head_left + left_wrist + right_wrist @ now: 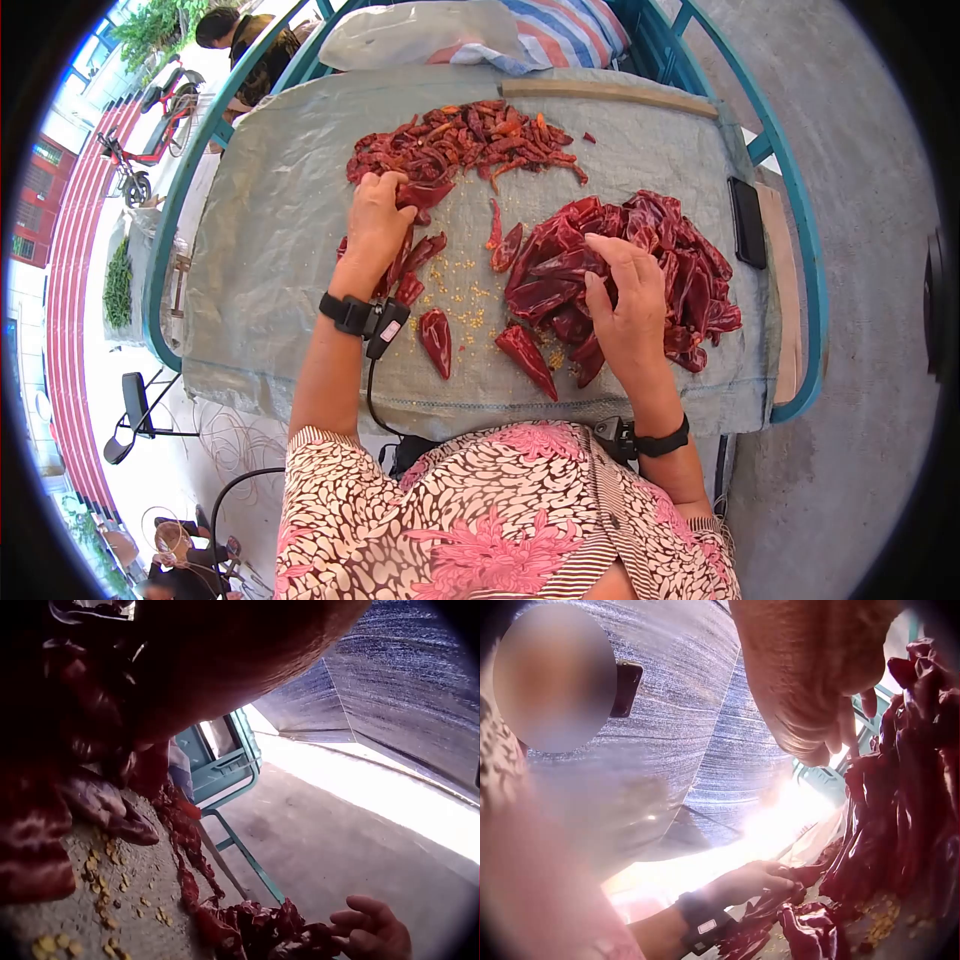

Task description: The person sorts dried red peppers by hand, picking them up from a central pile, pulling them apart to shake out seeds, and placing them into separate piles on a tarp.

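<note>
My left hand (375, 222) is at the near left edge of a heap of shrivelled dried chilies (470, 140), fingers bent and thumb below. It pinches a dark red dried chili (428, 193), which sticks out to its right. Several more chilies (425, 250) lie under and beside that wrist. My right hand (632, 300) is over the near left part of a pile of larger, glossy dried red chilies (690, 260), its fingers loosely bent and thumb apart. In the left wrist view the right hand (375, 934) shows beside the pile's edge, nothing visible in its grasp.
Two single chilies, one left (436, 342) and one right (526, 360), lie near the front among scattered yellow seeds (455, 290). A phone (746, 222) and a wooden strip (610, 96) rest on the grey sheet (260, 230). Teal rails (800, 220) border it. Behind is a striped sack (570, 35).
</note>
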`<state>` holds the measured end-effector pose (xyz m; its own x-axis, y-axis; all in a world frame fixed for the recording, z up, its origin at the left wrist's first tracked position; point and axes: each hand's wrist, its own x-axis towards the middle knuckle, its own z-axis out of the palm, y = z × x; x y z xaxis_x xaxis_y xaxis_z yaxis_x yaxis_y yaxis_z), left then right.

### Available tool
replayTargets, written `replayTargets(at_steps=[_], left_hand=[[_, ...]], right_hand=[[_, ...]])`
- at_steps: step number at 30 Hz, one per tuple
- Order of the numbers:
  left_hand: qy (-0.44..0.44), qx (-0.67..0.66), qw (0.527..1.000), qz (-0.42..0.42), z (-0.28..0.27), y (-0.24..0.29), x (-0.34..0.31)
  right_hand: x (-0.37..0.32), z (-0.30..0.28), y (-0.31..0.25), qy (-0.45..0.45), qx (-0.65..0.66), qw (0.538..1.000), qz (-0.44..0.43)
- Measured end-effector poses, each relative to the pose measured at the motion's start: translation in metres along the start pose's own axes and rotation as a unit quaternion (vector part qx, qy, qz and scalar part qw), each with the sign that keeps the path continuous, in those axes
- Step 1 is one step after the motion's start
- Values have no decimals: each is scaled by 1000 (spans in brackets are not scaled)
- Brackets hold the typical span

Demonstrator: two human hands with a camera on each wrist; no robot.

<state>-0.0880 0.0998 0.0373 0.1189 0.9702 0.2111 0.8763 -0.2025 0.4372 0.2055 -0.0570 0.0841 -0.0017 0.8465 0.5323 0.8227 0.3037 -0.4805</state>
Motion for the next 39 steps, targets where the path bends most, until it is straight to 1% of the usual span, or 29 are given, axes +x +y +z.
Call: replayTargets(at_steps=[2, 5, 8, 11, 12, 14, 15, 16, 17, 19, 20, 22, 23, 24, 27, 28, 30, 31, 33, 36, 39], left_hand=[[-7, -23, 999, 48, -12, 5, -2], [72, -62, 985, 144, -27, 26, -10], [-6, -161, 980, 119, -57, 64, -27], [-102, -251, 944, 189, -64, 82, -42], [-135, -277, 931, 196, -66, 88, -47], [-201, -329, 898, 210, -69, 98, -56], [-206, -328, 900, 200, -68, 98, -57], [-211, -327, 901, 190, -66, 99, -58], [-217, -326, 902, 180, -63, 99, -59], [-186, -305, 923, 142, -56, 96, -61], [-170, -294, 932, 123, -51, 95, -61], [-214, -340, 912, 87, -39, 93, -65], [-235, -362, 900, 67, -33, 91, -68], [-256, -361, 892, 90, -28, 90, -70], [-196, -229, 931, 206, -26, 86, -73], [-170, -172, 951, 194, -25, 79, -71], [-115, -54, 978, 166, -28, 59, -63], [-103, -1, 987, 123, -31, 56, -63], [-76, 106, 991, 37, -38, 53, -61], [-92, 171, 980, 43, -26, 40, -61], [-61, 162, 983, 63, -15, 33, -60]], right_hand=[[2, -1, -2, 6, -6, 1000, -9], [4, -2, -3, 24, 5, 1000, -18], [5, 0, -9, 27, 61, 998, -15], [13, -4, -29, 11, 94, 994, -51], [14, -3, -33, 8, 76, 995, -60], [10, -4, -23, -47, 38, 992, -107], [7, -2, -18, -75, 19, 988, -130], [3, 0, -17, -75, 12, 990, -119], [2, -1, -16, -71, 6, 991, -111], [-1, -3, -12, -62, -6, 994, -94], [-1, -6, -9, -31, -21, 997, -74], [2, -11, -1, 32, -48, 998, -37], [4, -15, -1, 40, -58, 997, -16], [3, -17, 2, 42, -61, 997, 0], [1, -18, 8, 56, -69, 995, 39], [0, -18, 9, 62, -72, 994, 51], [-2, -19, 12, 61, -66, 995, 46], [-3, -19, 12, 60, -64, 995, 45], [-4, -16, 11, 55, -55, 996, 37], [-5, -12, 10, 45, -41, 998, 27], [-4, -10, 7, 33, -35, 999, 12]])
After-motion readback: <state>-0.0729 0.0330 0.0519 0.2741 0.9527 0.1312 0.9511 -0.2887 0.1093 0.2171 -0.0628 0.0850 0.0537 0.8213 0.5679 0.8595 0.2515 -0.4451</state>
